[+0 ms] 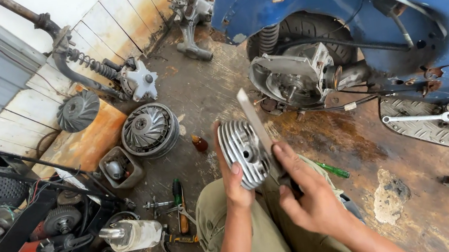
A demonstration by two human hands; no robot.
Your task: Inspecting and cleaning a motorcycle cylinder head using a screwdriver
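Metal blade (254,122) tilted up-left, right hand (310,196) gripping; left hand (235,183) clasps finned cylinder head (243,152).

A small scooter repair workshop, rough and oil-stained. Upper right of the frame: blue scooter body (371,0) with engine (297,78) exposed beside the rear wheel. Along the wooden wall (105,26) at upper left: a spring shock absorber (90,63), finned clutch and variator parts (149,129). Lower left: tangled wires, loose engine pieces, screwdrivers (179,205) scattered across the stained concrete floor (422,197). Right edge: spanner (417,117) on the checkered footboard.
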